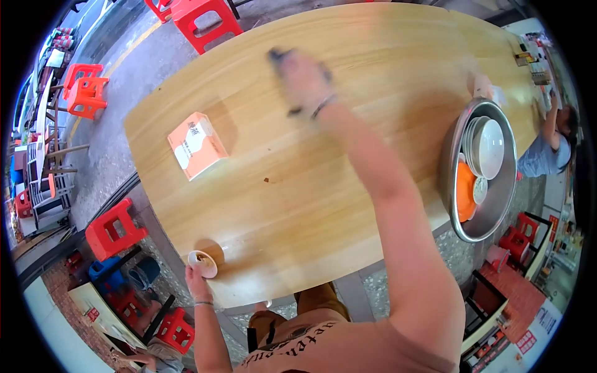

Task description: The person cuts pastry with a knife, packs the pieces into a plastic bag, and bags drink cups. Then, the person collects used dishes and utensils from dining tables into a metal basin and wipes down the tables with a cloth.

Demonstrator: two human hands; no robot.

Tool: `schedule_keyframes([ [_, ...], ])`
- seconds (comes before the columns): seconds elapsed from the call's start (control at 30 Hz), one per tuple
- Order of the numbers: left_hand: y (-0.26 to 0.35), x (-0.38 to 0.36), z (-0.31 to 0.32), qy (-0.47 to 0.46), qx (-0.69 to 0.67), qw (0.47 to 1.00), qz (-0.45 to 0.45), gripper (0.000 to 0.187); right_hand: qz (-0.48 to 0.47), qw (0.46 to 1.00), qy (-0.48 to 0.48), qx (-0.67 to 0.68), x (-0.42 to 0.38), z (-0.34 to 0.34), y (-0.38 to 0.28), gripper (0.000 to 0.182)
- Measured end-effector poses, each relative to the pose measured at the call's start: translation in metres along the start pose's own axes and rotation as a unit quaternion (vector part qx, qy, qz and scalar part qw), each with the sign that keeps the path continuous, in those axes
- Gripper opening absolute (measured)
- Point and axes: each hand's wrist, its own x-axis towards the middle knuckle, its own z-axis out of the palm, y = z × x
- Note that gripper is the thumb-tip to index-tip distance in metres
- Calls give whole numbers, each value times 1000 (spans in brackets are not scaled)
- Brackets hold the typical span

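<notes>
At the near left edge of the wooden table [323,205], my left hand [198,284] grips a small white bowl [210,266]. The bowl is tilted, and some brownish scraps show inside it. My right hand [303,79] is stretched far across the table and smeared by motion. Beneath it is a dark cloth [278,56], whose edges stick out around the fingers and palm. A few small brown crumbs [267,180] lie mid-table.
An orange and white tissue box [198,146] stands on the left part of the table. At the right edge sits a metal basin [482,233] with stacked white bowls [488,149] and an orange dish [464,189]. Red stools [115,230] surround the table. Another person [547,152] is at far right.
</notes>
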Motion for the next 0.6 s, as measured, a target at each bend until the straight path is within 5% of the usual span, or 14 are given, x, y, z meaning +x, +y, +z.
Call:
schedule_keyframes([
  [0.03,1,1,3,3,-1,1000,5,25,-172,984,32,-23,-17,23,-17,28],
  [0.07,2,0,3,8,0,1000,9,24,-245,966,73,47,-46,37,-35,34],
  [0.13,-4,2,-12,-3,39,999,-1,23,-274,957,-57,71,-117,31,-79,33],
  [0.2,1,5,-10,-19,58,998,9,22,-320,930,-68,165,-186,29,-94,29],
  [0.27,4,4,-1,-12,42,999,8,21,-305,945,-33,117,-207,29,-57,29],
  [0.33,2,4,-5,-11,53,999,4,21,-189,976,-67,-81,-180,9,10,31],
  [0.37,2,5,-4,-9,57,998,-4,21,-51,995,-83,-26,-160,-34,25,31],
  [0.4,3,3,-4,-6,53,999,2,22,21,992,121,24,-162,-9,68,34],
  [0.47,4,-2,-5,1,54,999,-3,22,60,980,105,-161,-164,-13,42,46],
  [0.53,7,0,-2,-28,34,999,9,23,26,988,59,-143,-172,9,-22,58],
  [0.57,5,0,-5,-27,40,999,6,23,29,996,-77,-44,-176,-3,-86,68],
  [0.6,2,4,-4,-26,41,999,-3,23,-92,990,-55,-93,-198,34,-123,62],
])
